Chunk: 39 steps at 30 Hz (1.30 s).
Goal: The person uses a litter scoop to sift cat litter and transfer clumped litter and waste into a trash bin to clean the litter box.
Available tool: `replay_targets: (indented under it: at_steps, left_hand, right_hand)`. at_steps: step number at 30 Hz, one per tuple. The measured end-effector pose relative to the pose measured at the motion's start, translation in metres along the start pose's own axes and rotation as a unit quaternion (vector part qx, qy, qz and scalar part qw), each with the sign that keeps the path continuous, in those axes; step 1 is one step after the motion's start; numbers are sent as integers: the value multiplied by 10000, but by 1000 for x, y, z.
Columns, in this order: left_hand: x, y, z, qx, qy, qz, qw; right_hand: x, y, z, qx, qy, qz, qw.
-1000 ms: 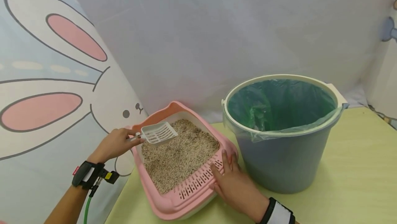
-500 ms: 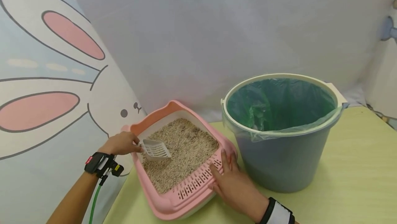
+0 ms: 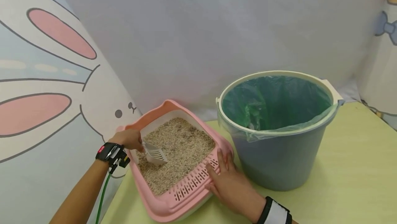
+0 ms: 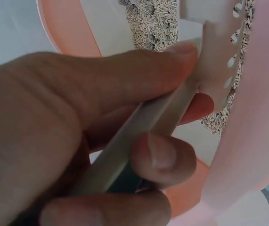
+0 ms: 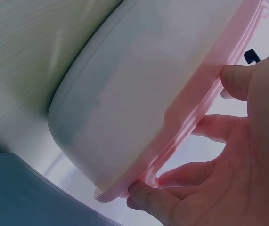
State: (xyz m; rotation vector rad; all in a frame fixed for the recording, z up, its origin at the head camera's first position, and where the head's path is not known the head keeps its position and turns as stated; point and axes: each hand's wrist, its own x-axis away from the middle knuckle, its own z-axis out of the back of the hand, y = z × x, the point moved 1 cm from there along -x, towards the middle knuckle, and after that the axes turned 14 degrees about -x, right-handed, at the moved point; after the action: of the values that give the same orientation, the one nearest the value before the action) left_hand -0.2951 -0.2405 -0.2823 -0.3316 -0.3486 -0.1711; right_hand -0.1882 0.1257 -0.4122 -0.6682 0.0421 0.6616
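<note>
A slotted light litter scoop (image 3: 155, 154) is gripped by my left hand (image 3: 127, 138), its blade tilted down with the front edge at the litter (image 3: 183, 148). In the left wrist view, the thumb lies along the top of the scoop's handle (image 4: 167, 115) and the fingers curl under it. The litter fills a pink-rimmed litter box (image 3: 155, 210) with a white lower body. My right hand (image 3: 234, 187) rests with spread fingers on the box's near right corner, beside the perforated ledge. From the right wrist view, its fingertips touch the pink rim (image 5: 191, 103).
Right of the box stands a grey bucket (image 3: 276, 158) lined with a translucent green bag (image 3: 297, 103). Both stand on a yellow-green table (image 3: 353, 155). A cloth with a printed rabbit (image 3: 99, 103) hangs close on the left; a plain grey cloth (image 3: 217, 38) hangs behind.
My left hand has lowered the scoop from above the box down to the litter, its blade tipping steeper. My right hand stays on the rim. The view has shifted slightly.
</note>
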Motion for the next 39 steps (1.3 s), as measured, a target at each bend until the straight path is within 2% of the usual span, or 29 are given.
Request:
replay_targets:
  at_steps: [7,12,16,23,28,34,39]
  left_hand:
    - [-6,-6,-3,43,-118,-52,9999]
    - [-11,-11,-10,142,-264,-65,9995]
    - [-10,-11,-14,291,-174,-52,9994]
    - [-17,-6,-13,226,30,-300,9993]
    - [-24,-2,-18,426,157,-440,9980]
    - [-30,1,-22,436,199,-340,9983]
    - [-38,6,-22,400,331,-406,9978]
  right_hand:
    - [0,-1,0,56,5,-28,10000]
    - [1,-1,-2,176,188,168,9995]
    - [2,-1,-4,277,272,288,9988]
    - [2,-1,-2,220,268,178,9992]
    - [3,-1,-5,170,289,224,9992]
    - [3,-1,-7,199,271,309,9990]
    - [4,-1,-3,407,378,334,9979]
